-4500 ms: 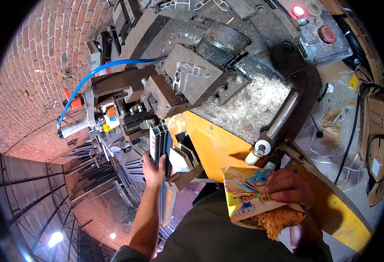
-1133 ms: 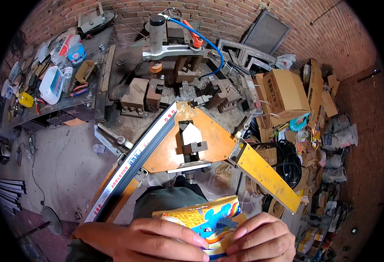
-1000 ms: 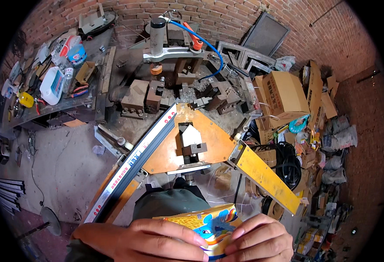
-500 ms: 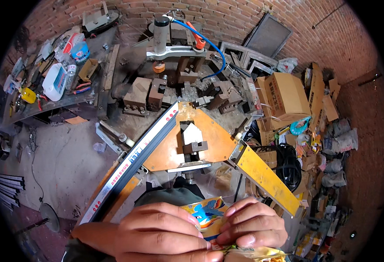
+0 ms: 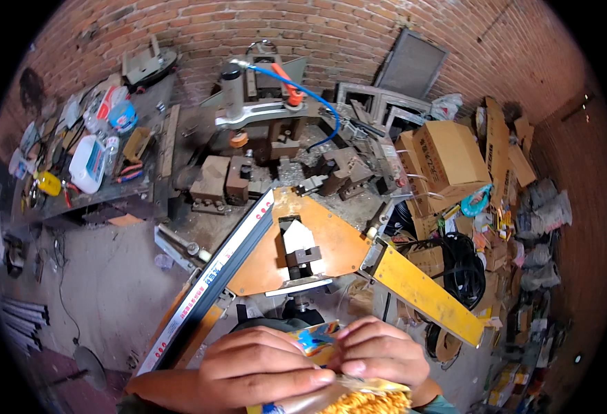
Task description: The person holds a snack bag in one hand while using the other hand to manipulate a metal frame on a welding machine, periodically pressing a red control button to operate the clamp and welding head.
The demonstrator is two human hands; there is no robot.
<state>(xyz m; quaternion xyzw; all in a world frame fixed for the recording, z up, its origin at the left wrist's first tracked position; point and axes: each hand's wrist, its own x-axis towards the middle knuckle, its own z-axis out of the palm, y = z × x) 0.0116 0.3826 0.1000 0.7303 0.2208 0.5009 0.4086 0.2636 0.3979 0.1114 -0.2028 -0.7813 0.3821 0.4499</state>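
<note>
Close to me, at the lower middle, both hands grip a yellow snack packet (image 5: 319,340) with a blue cartoon picture on it. Its mouth gapes toward me and shows a golden, crinkly snack like broken dry noodles (image 5: 369,403). My left hand (image 5: 258,366) is closed on the left side of the packet, thumb along the opening. My right hand (image 5: 379,350) is closed on the right side, fingers curled over it. Palms and part of the packet are hidden. Beyond them stands an orange triangular machine table (image 5: 334,238) with a small dark clamp block (image 5: 304,256).
A white-and-black profile (image 5: 210,276) lies along the table's left side, and a yellow arm (image 5: 424,286) reaches out right. Behind stands a machine with a grey cylinder (image 5: 232,93) and blue hose. A cluttered bench (image 5: 41,207) is at left; cardboard boxes (image 5: 452,159) are piled at right.
The packet has tilted and its mouth has spread, so much more of the noodle snack shows. Both hands have drawn a little closer together. The whole view has shifted slightly.
</note>
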